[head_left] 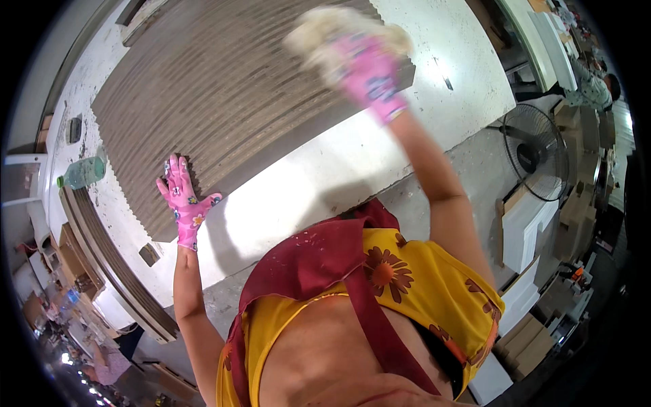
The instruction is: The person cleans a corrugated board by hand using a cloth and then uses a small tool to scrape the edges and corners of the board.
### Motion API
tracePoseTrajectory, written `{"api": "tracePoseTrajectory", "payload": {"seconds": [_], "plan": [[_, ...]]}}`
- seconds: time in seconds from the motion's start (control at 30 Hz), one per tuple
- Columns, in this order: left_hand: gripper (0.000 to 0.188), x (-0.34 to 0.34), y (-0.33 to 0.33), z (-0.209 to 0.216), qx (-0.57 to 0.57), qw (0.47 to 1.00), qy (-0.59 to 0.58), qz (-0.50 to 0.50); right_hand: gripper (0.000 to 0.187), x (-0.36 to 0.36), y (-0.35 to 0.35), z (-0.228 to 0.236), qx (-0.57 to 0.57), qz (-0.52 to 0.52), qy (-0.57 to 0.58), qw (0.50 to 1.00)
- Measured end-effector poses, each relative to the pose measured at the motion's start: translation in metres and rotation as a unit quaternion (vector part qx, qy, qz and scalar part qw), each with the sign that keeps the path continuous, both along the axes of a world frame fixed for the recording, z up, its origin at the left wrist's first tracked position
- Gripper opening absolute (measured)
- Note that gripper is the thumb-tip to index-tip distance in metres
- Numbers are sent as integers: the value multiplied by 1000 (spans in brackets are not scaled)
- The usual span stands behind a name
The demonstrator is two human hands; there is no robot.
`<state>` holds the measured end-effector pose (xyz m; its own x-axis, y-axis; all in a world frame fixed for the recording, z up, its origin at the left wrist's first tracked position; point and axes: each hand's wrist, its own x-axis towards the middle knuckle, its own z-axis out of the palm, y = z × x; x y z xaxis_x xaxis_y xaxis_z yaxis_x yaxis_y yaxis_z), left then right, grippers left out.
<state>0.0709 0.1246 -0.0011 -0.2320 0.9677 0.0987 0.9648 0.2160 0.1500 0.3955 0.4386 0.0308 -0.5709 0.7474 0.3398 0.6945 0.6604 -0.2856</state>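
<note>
A stack of grey-brown ridged strips or a ribbed panel (224, 88) lies at a slant on a white worktable (305, 159). My left hand (183, 203), in a pink flowered glove, rests with its fingers spread on the near left edge of the ribbed surface. At the far right end, my right hand (371, 74) wears a matching glove and is closed on a fluffy cream-coloured rag (312, 44), pressed to or just over the ridges. Motion blurs this hand and the rag, so the contact cannot be made out exactly.
A green-tinted clear bottle (87, 172) lies at the table's left side, near long brown strips (115, 264). A black standing fan (536, 152) is right of the table. Cardboard and white panels (532, 230) stack up beyond it. Another person (593, 85) is at far right.
</note>
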Motion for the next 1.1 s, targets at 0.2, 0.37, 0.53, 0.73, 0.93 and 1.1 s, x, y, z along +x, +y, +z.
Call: {"api": "tracePoseTrajectory", "payload": {"seconds": [0.2, 0.37, 0.53, 0.73, 0.93, 1.1], "plan": [[123, -2, -1, -4, 7, 1000, 4, -19, 51, -45, -25, -23, -81, 127, 123, 981], [123, 1, -3, 0, 4, 1000, 3, -16, 35, 79, 93, -22, 43, -73, -96, 992], [122, -2, -5, 2, -8, 1000, 1, -6, 28, 87, 86, 40, 66, -165, -34, 984], [121, 2, 3, -1, 13, 999, -9, -31, 40, -61, -37, -71, -304, 255, 159, 904], [119, 1, -1, -4, -12, 1000, 6, -23, 40, 23, 44, -63, -17, -1, -41, 999], [118, 2, -32, 12, -33, 999, -1, 38, 42, 133, 149, -32, 80, -108, -87, 987]]}}
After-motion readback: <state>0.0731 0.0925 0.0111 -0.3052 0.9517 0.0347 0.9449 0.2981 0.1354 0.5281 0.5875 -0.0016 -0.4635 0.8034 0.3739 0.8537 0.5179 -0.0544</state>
